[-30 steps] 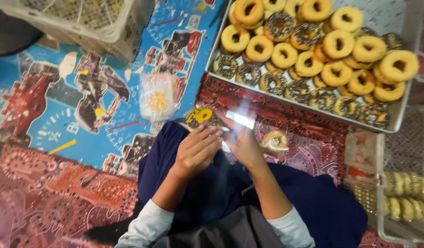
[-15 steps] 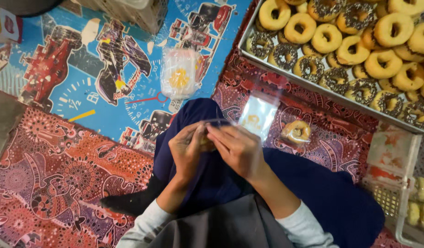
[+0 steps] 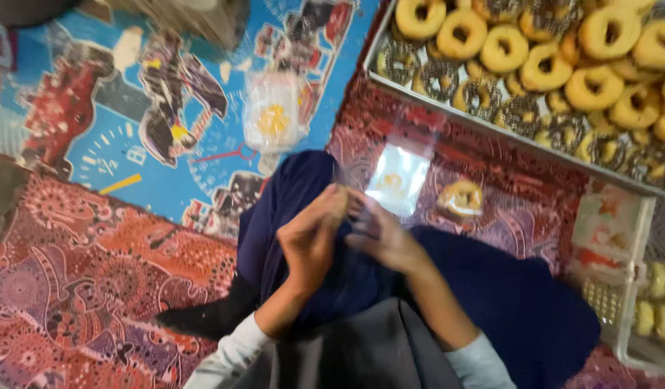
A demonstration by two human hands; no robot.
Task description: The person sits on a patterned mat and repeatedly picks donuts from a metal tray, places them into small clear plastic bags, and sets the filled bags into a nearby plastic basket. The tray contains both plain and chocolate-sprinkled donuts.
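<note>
While the head camera looks down, the left hand (image 3: pixel 311 238) and right hand (image 3: pixel 386 241) meet over the lap, both pinched on a clear plastic bag (image 3: pixel 397 176) that rises from the fingers. Beyond lie a wrapped doughnut (image 3: pixel 273 119), a loose doughnut (image 3: pixel 460 198) and a doughnut tray (image 3: pixel 448 119).

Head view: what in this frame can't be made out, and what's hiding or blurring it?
- What the left hand and right hand pinch: motion blur, only a clear plastic bag shows.
- Doughnut tray: cut off by the top and right edges.
- Clear box of yellow pieces: cut off at the right edge.
- Wrapped doughnut on the mat: blurred by glare.
</note>
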